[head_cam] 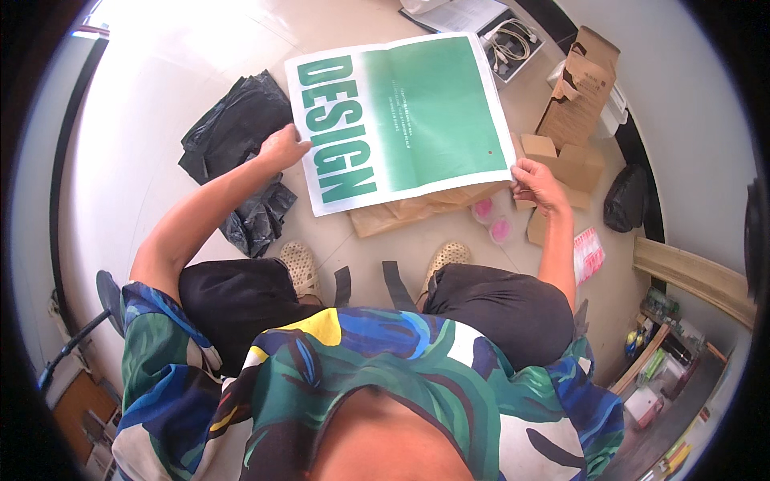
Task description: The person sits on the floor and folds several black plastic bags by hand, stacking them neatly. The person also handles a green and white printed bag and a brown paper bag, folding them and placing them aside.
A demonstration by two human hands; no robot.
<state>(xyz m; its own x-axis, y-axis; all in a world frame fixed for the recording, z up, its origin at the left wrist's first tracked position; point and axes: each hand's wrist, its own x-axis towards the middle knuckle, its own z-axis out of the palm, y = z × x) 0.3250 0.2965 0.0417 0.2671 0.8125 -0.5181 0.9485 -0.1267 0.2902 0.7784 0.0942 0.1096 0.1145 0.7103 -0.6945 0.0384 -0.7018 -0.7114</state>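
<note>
A flat green and white bag or sheet (433, 114), printed with large lettering, is spread out before me above the floor. My left hand (284, 147) pinches its left edge between thumb and fingers. At its lower right corner, my right hand (537, 185) grips the edge with thumb and forefinger. Under the lower edge of the green and white piece lies a tan plastic or paper bag (391, 217), mostly hidden. Crumpled black plastic bags (234, 126) lie on the floor beside and below my left hand.
An open cardboard box (580, 90) and cardboard pieces (571, 168) lie to the right. Round pink items (499, 228) and a pink and white packet (588, 255) are near my right arm. Farther back is a tray with a coiled white cable (511, 42). A black bundle (625, 198) sits by the wall.
</note>
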